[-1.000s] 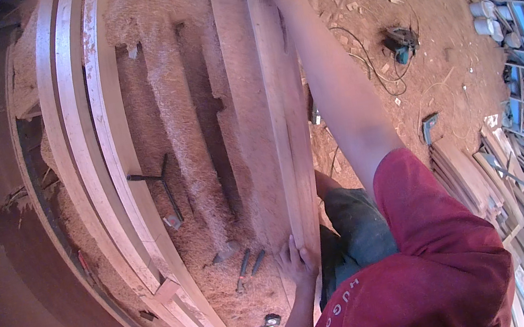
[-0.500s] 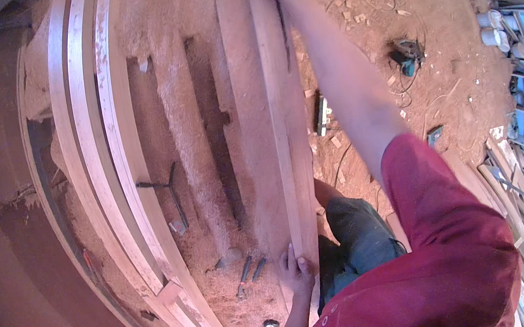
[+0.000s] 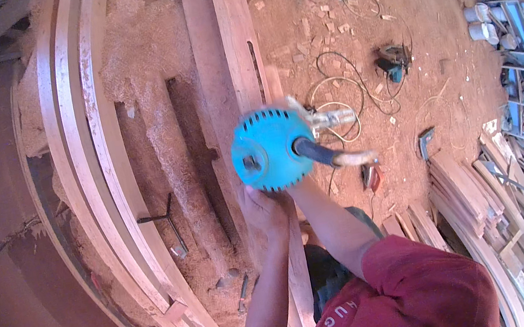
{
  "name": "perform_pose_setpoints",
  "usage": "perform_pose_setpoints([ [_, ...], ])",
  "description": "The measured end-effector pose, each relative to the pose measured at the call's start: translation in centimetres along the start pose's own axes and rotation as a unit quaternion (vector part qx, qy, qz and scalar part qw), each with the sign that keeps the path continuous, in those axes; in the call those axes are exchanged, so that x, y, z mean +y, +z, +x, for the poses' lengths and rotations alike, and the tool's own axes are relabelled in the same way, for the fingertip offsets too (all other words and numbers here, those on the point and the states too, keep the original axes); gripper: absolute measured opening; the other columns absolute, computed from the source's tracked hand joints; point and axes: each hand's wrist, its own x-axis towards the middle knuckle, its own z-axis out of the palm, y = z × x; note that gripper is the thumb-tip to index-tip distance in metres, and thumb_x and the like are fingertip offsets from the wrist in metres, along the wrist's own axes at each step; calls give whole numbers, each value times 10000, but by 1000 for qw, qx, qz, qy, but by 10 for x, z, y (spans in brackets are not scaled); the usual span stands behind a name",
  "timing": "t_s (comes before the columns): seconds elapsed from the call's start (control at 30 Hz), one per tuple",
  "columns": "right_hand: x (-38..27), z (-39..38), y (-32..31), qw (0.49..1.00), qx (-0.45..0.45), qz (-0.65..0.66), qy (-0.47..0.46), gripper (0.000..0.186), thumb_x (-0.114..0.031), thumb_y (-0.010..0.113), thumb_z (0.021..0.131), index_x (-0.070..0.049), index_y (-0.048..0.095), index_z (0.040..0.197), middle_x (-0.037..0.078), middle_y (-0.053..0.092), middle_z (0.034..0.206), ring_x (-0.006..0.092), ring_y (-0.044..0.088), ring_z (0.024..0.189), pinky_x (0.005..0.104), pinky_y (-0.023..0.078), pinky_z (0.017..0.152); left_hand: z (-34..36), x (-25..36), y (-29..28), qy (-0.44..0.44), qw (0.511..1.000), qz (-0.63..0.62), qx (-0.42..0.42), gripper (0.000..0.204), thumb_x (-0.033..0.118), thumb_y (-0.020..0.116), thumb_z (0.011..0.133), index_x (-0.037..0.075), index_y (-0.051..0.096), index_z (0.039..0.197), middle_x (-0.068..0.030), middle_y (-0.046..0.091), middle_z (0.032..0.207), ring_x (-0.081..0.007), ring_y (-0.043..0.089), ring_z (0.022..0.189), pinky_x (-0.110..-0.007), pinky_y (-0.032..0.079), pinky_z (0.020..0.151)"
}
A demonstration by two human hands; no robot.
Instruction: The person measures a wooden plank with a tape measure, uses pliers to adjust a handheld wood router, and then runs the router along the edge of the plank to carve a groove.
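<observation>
A round turquoise power tool with a vented top, which looks like a router [image 3: 271,149], stands large in the middle of the view, over a long timber beam [image 3: 235,36]. My left hand [image 3: 266,214] is closed at its near-left side; the fingertips disappear under the housing. My right hand [image 3: 299,190] reaches beneath the near side, and the tool hides most of it. A dark cord sleeve [image 3: 317,152] sticks out to the right, beside a pale, blurred side fitting [image 3: 333,118]. A narrow slot [image 3: 254,61] is cut in the beam farther off. The tool's underside is hidden.
Long planed timbers [image 3: 77,125] run along the left. A black T-shaped wrench [image 3: 169,215] lies in sawdust. Rightward on the floor are a power tool [image 3: 392,63], cables [image 3: 358,78] and offcuts [image 3: 325,21]. Stacked boards [image 3: 465,199] lie at lower right.
My right hand has come back from the far end of the beam. My left hand has left the beam's near end and moved up to the router, which now fills the middle.
</observation>
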Motion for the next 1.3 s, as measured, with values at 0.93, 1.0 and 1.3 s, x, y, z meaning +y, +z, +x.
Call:
perform_pose_setpoints([
  [0.93, -7, 322, 111, 972, 130, 34, -194, 723, -370, 856, 700, 9, 534, 1225, 200, 656, 1092, 333, 653, 1016, 431, 513, 880, 2, 7, 9, 35, 988, 145, -28, 394, 275, 470, 1032, 13, 662, 1254, -229, 631, 999, -363, 618, 919, -440, 502, 816],
  [1.0, 5, 303, 100, 980, 98, -6, -171, 910, -487, 885, 643, 21, 490, 1287, 205, 638, 1139, 321, 635, 1079, 436, 517, 900, 2, -3, 10, 65, 985, 153, -35, 406, 286, 509, 1008, 15, 638, 1281, -231, 617, 1010, -370, 610, 928, -446, 501, 820],
  [1.3, 13, 125, 49, 999, -2, -27, -39, 789, -382, 870, 672, -4, 511, 1264, 149, 633, 1139, 276, 628, 1060, 416, 528, 897, 5, 23, 6, 56, 969, 224, -84, 903, 399, 850, 680, 13, 466, 1400, -231, 533, 1215, -416, 548, 1109, -498, 477, 925],
])
